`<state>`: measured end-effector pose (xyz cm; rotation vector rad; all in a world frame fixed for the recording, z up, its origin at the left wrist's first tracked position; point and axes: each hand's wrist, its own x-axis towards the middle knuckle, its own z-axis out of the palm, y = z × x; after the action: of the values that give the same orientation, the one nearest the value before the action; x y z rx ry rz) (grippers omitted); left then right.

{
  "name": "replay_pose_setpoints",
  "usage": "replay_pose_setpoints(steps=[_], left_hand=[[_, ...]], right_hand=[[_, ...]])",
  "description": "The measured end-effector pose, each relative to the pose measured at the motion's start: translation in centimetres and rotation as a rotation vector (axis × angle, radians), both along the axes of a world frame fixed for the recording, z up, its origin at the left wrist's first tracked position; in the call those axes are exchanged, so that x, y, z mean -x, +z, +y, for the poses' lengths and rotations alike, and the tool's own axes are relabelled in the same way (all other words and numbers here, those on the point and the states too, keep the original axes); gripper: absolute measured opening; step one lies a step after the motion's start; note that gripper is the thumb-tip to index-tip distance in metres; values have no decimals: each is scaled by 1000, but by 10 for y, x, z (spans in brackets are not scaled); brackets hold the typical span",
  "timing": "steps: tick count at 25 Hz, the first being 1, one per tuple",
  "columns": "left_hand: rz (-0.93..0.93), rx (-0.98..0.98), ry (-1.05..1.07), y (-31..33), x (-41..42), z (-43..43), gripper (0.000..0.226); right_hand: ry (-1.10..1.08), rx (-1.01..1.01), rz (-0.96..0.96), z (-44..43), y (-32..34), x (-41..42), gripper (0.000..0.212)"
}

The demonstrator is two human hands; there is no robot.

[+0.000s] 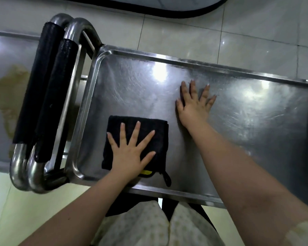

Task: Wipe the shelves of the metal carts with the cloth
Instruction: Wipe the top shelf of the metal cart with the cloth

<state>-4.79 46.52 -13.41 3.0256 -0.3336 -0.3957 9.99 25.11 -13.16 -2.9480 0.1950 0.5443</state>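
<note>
Nearest the camera, a pale dotted garment (146, 226) hangs below the view, with both bare forearms reaching out over it toward the cart (176, 192). The cart's near rim runs just beyond the garment.

The left hand (132, 153) lies flat with fingers spread, palm down on a folded black cloth (155, 125). It presses the cloth rather than gripping it. The cloth rests on the shelf (132, 89) in its near left corner, close to the raised rim. A small yellow tag (146, 172) and a black loop (167, 180) show at the cloth's near edge, the loop reaching the rim.

The right hand (194, 105) is farther out, also open and flat, fingers splayed, resting on bare metal to the right of the cloth and apart from it. It holds nothing.

The shelf is scuffed steel with bright glare spots and swirled streaks. At its left end stand two curved steel handles (75, 27) with black foam grips (43, 82), one beside the other. A second steel surface (5, 55) lies to the left of them, with a brownish reflection. Beyond the cart is pale tiled floor (256, 32).
</note>
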Motion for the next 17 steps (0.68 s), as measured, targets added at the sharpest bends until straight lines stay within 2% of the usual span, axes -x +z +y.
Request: replay_pose_setpoints(steps=[3, 6, 9, 11, 14, 17], left_hand=[[25, -33, 118, 4, -22, -3, 78], [49, -66, 180, 2, -100, 6, 82], [81, -83, 150, 4, -198, 23, 82], [105, -90, 112, 4, -231, 29, 84], [113, -123, 37, 6, -220, 32, 86], [110, -121, -64, 7, -151, 26, 86]], right_hand=[[26, 6, -27, 9, -6, 13, 60], [14, 12, -31, 7, -11, 14, 60], [8, 19, -51, 7, -17, 12, 59], [5, 25, -64, 9, -19, 13, 60], [-10, 24, -64, 10, -18, 12, 60], [-2, 25, -36, 10, -14, 11, 60]])
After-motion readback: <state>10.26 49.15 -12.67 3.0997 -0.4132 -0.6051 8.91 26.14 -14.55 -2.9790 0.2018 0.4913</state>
